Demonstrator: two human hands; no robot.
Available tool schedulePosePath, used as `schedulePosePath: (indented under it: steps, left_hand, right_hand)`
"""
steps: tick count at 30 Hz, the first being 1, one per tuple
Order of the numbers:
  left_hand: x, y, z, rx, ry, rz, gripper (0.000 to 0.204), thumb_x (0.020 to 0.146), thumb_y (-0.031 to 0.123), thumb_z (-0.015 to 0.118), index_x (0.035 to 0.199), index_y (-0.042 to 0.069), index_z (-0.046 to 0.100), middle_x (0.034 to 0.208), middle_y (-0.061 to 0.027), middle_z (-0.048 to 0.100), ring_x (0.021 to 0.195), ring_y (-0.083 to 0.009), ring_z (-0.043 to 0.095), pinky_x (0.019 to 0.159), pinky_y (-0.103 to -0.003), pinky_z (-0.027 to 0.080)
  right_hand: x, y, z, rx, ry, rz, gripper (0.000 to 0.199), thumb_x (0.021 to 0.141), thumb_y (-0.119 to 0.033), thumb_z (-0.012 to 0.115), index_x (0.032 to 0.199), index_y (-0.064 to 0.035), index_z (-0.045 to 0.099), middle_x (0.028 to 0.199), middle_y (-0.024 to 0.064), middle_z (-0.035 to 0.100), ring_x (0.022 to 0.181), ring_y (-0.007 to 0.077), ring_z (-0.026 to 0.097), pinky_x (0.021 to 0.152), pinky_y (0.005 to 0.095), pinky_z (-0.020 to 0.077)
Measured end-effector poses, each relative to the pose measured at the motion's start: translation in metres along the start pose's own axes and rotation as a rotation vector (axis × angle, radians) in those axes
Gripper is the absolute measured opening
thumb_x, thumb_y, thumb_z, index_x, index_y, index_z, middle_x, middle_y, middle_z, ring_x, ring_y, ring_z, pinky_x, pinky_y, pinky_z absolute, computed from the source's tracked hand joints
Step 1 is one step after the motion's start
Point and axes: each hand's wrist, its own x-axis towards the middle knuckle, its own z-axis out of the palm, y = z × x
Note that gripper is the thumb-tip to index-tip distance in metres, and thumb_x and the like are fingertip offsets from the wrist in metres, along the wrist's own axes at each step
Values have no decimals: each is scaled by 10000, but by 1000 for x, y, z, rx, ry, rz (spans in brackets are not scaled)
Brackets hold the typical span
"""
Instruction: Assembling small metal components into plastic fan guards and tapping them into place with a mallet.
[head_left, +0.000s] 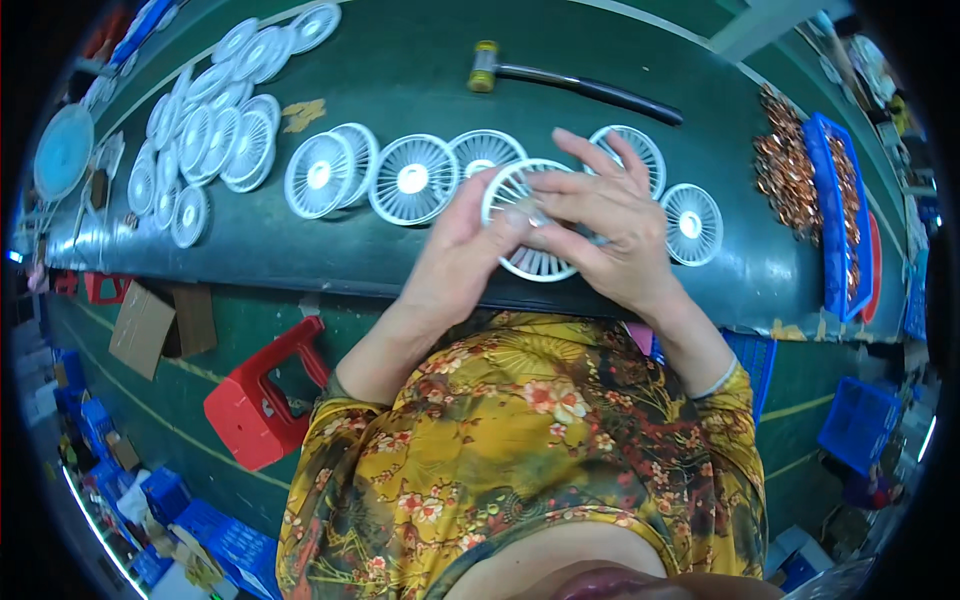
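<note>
We count six white fan grilles (413, 178) in the row below the hammer (575, 82), one of them held. One hammer, one red stool (262, 395). The grille pile (205, 135) left of the hammer is uncountable.

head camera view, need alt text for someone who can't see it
Both hands, left hand and right hand, hold a round white fan grille over a dark green workbench. More white grilles lie in a row and a pile to the left; a mallet lies beyond, copper coils to the right.
</note>
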Motion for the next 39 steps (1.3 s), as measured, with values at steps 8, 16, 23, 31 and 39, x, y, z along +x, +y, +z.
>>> schedulePosePath:
  steps: [8, 16, 23, 31, 39]
  left_hand:
    - [-13, -4, -1, 219, -62, 245, 439, 937, 182, 594, 1290, -1, 406, 1037, -69, 612, 927, -101, 608, 790, -255, 499]
    - [-26, 0, -30, 668, 8, 538, 501, 897, 161, 649, 1297, -30, 415, 1128, -138, 611, 986, -169, 617, 830, -296, 501]
    - [-50, 33, -100, 1368, 542, 941, 364, 804, -15, 694, 1137, -58, 554, 995, -180, 656, 855, -257, 668, 772, -343, 519]
    - [-75, 51, -198, 1821, 448, 515, 307, 890, 107, 571, 1189, 109, 645, 1331, -138, 537, 1280, -329, 437, 1049, -433, 328]
    - [-6, 8, -53, 1131, 389, 828, 260, 803, -59, 636, 1059, -14, 647, 1142, -185, 642, 1060, -292, 614, 950, -390, 453]
  right_hand:
    - [-8, 3, -5, 666, -167, 216, 276, 870, -93, 615, 1133, -20, 655, 1340, 203, 517, 1287, 328, 459, 1079, 411, 325]
    - [9, -13, 15, 770, -267, 418, 500, 875, -97, 650, 1338, -20, 478, 1285, 128, 540, 1112, 180, 559, 946, 304, 455]
    - [55, 48, 1, -93, -284, 164, 569, 851, -311, 659, 1307, -9, 503, 1297, 207, 548, 1217, 341, 515, 1025, 394, 394]
    - [52, 125, -24, -609, -323, 153, 256, 889, -268, 589, 1010, -44, 618, 982, 142, 616, 966, 344, 593, 802, 433, 495]
    - [-26, 71, -109, -193, 125, 655, 295, 970, -285, 478, 975, -20, 607, 695, 111, 586, 636, 236, 581, 606, 354, 455]
